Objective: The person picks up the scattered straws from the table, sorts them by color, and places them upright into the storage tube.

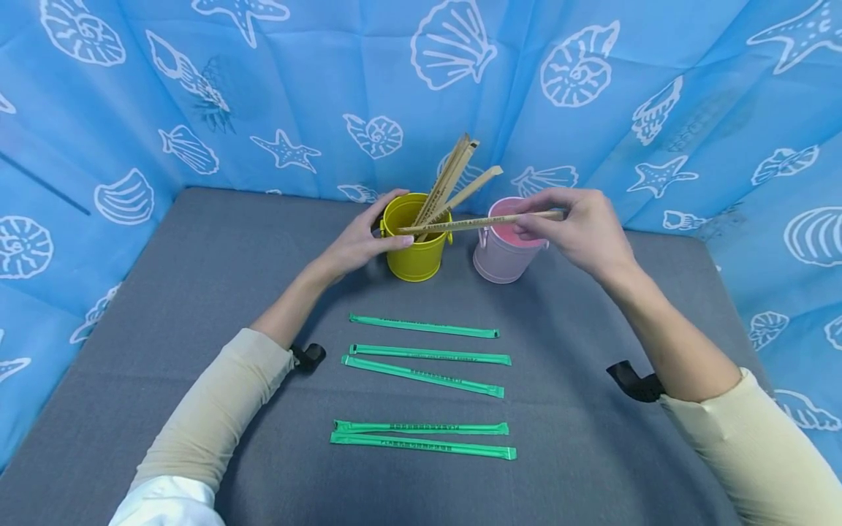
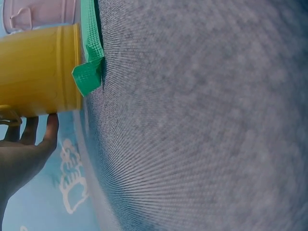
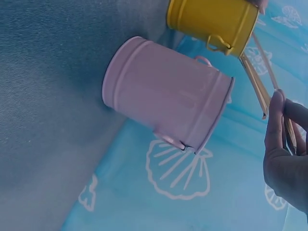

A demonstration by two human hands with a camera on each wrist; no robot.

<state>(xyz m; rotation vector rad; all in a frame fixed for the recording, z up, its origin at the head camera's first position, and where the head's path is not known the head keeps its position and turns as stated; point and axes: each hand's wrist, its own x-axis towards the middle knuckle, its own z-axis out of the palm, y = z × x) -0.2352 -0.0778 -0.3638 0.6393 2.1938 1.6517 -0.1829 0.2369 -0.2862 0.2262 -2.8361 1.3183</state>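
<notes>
Blue shell-print curtain point(image 1: 289, 88) behind grey counter point(image 1: 566, 453); brown straw point(image 1: 473, 223) held across two buckets

Curtain backs the whole far edge of the counter. Yellow bucket point(image 1: 421, 267) and pink bucket point(image 1: 503, 264) stand side by side there, upright, a small gap between. Several more brown straws point(image 1: 447, 183) lean out of the yellow one. Nearer: five green straws point(image 1: 424, 326) lying roughly crosswise, two of them almost together at the front.

Step in hand, as I judge it: one brown straw being handled at the buckets. Going into the yellow or coming out of it, cannot tell. Next move probably calls for tipping the straw steeper, so that one end points down into a mouth; lying near level, it would bridge the rims. Leaning straws could snag it.

Fingers. Right hand point(image 1: 582, 223): thumb and fingers pinched together on the straw near its right end, above the pink bucket's mouth. The straw's far end reaches over the yellow bucket's mouth, close to the left thumb; contact there unclear. Left hand point(image 1: 358, 241): spread wide round the yellow bucket's left side, thumb at the front rim, other fingers farther back; left wrist view has fingertips against the wall, apparently steadying it
</notes>
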